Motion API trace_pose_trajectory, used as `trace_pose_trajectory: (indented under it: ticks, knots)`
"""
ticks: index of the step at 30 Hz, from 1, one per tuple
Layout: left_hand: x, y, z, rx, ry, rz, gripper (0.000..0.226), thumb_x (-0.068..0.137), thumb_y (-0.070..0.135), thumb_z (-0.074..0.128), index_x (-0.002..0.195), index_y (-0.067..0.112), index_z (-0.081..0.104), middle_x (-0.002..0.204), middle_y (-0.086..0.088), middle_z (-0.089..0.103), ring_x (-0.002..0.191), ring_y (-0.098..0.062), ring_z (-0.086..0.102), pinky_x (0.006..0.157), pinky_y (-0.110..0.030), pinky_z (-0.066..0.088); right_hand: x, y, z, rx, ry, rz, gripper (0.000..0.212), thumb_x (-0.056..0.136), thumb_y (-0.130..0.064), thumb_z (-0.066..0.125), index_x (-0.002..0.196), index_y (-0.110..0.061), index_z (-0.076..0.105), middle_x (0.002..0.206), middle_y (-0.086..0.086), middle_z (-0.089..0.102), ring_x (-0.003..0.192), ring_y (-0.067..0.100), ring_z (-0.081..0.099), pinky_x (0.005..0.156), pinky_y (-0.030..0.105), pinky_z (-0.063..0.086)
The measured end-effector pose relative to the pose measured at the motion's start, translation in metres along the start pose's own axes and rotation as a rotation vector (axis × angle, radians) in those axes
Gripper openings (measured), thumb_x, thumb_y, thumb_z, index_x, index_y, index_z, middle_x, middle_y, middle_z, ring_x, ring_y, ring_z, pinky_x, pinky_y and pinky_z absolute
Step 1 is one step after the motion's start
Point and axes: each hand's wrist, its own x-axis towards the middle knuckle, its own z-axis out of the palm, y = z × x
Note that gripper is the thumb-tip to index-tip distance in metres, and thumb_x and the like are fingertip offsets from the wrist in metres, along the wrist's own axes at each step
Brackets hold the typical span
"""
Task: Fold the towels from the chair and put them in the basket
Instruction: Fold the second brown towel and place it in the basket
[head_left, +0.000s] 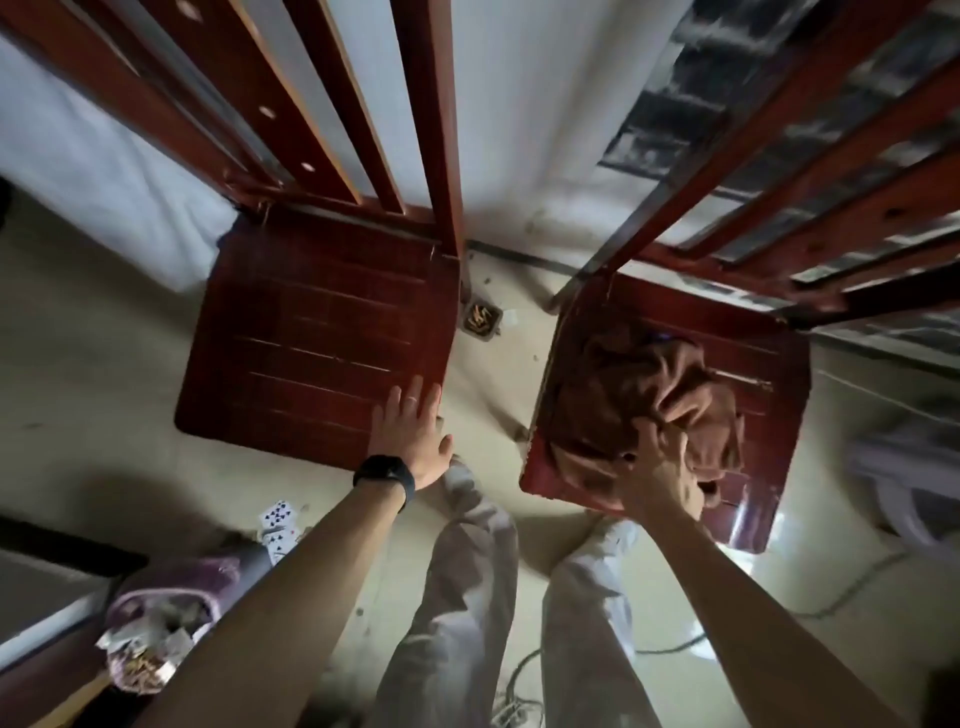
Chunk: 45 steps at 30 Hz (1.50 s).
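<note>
Over a pale floor (93, 364), at three o'clock, my right hand (660, 473) clutched the crumpled brown towels (634, 384) on the chair (774, 410); my left hand (410, 436) was spread wide at nine. Lifting one towel alone seemed best.

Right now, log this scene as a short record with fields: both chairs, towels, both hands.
right chair: red-brown wood, slatted back
left chair: same wood, slatted seat
towels: brown crumpled heap, unfolded, on right chair's seat
right hand: grips the towels' near part
left hand: open, fingers straight, at left chair's near corner; dark wristband
floor: playing cards beside left forearm
</note>
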Motion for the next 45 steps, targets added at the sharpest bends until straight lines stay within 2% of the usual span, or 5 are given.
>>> trace_pose_trajectory:
  ticks: [8,21,33,38,45]
  knots:
    - [0.012,-0.028,0.036,0.012,-0.063,0.025,0.090,0.091,0.051,0.049,0.156,0.025,-0.008,0.162,-0.001,-0.021,0.150,-0.035,-0.006,0.115,-0.061,0.012,-0.011,0.019,0.008,0.071,0.291,-0.059,0.037,0.088,-0.026,0.062,0.124,-0.019,0.060,0.122,0.017,0.052,0.094,0.049,0.061,0.074,0.053,0.051]
    - [-0.070,0.038,-0.122,-0.206,-0.001,0.239,0.062,0.095,0.036,0.053,0.150,0.019,0.033,0.154,-0.006,0.039,0.139,-0.025,0.039,0.112,-0.038,0.035,-0.137,0.008,-0.160,0.621,0.870,-0.133,0.027,0.083,-0.007,0.061,0.104,-0.019,0.074,0.096,0.001,0.059,0.076,0.031,0.066,0.076,0.046,0.057]
    - [-0.282,0.119,-0.254,-0.707,-0.077,0.439,0.076,0.075,0.058,0.064,0.139,0.019,0.052,0.137,0.001,0.057,0.127,-0.016,0.053,0.098,-0.028,0.042,-0.341,-0.016,-0.273,0.846,0.984,-0.432,0.030,0.083,-0.015,0.069,0.093,-0.043,0.070,0.091,-0.018,0.062,0.082,-0.007,0.060,0.075,0.002,0.040]
    - [-0.328,0.117,-0.270,-0.971,-0.067,0.437,0.022,0.089,0.035,0.069,0.094,0.014,0.071,0.074,0.006,0.075,0.068,-0.001,0.063,0.056,-0.010,0.040,-0.387,-0.033,-0.293,0.903,0.990,-0.447,0.025,0.084,-0.021,0.069,0.086,-0.046,0.069,0.086,-0.020,0.065,0.084,-0.012,0.059,0.073,-0.001,0.038]
    - [-0.354,0.063,-0.326,-1.344,0.142,0.434,0.015,0.100,0.024,0.054,0.111,0.020,0.062,0.098,-0.004,0.074,0.082,-0.004,0.070,0.068,-0.020,0.048,-0.400,-0.047,-0.282,0.874,0.901,-0.375,0.014,0.084,-0.030,0.069,0.090,-0.039,0.077,0.088,-0.015,0.071,0.082,-0.001,0.065,0.077,0.017,0.051]
